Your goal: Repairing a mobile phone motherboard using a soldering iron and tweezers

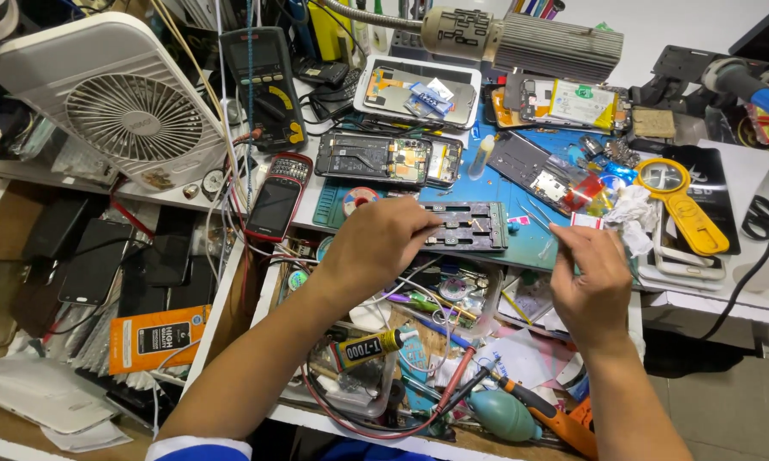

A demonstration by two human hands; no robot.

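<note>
Head: left hand point(376, 243) hides fingertips; right hand point(591, 282) pinch unclear.

We see an orange and black flat package point(157, 336) lying low on the left among dark phones. A glue tube with a yellow and black label point(369, 347) rests in the open drawer. A multimeter's grey screen point(251, 55) stands above.
</note>
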